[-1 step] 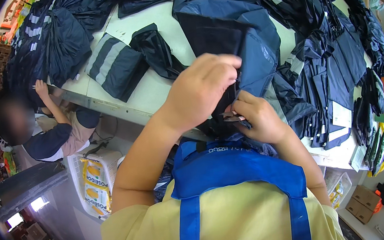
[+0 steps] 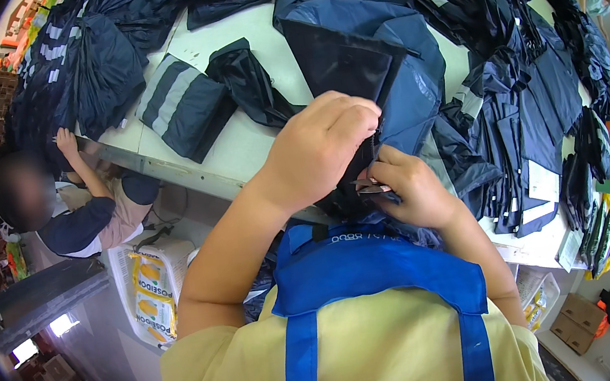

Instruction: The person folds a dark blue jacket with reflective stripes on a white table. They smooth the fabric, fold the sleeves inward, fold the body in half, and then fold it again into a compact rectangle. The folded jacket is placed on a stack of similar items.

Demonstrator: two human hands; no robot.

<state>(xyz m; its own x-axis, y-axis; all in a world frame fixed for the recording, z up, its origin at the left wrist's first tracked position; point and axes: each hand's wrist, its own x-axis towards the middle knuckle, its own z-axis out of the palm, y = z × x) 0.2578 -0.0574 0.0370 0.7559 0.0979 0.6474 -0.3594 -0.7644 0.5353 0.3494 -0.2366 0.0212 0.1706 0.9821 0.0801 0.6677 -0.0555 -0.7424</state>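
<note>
A black garment (image 2: 340, 53) of thin, slightly shiny fabric is stretched up from the table edge in front of me. My left hand (image 2: 326, 146) is closed, pinching a dark edge strip of it that looks like a zipper. Just below and to the right, my right hand (image 2: 409, 184) is closed around small metal thread snips (image 2: 371, 187), whose blades point left. Its fingertips also touch the garment's dark edge. The fabric's lower part hangs over the table edge near my blue apron (image 2: 375, 262), partly hidden by my hands.
The white table (image 2: 188, 41) bears a folded dark garment with grey stripes (image 2: 184, 106) and a heap of dark garments (image 2: 516, 111) at right. At left a co-worker (image 2: 86, 210) sits by the table. White baskets (image 2: 123, 289) with yellow packages stand below.
My left hand has shifted very slightly, and the garment's upper flap has settled a little. The right hand with the snips stays nearly in place.
</note>
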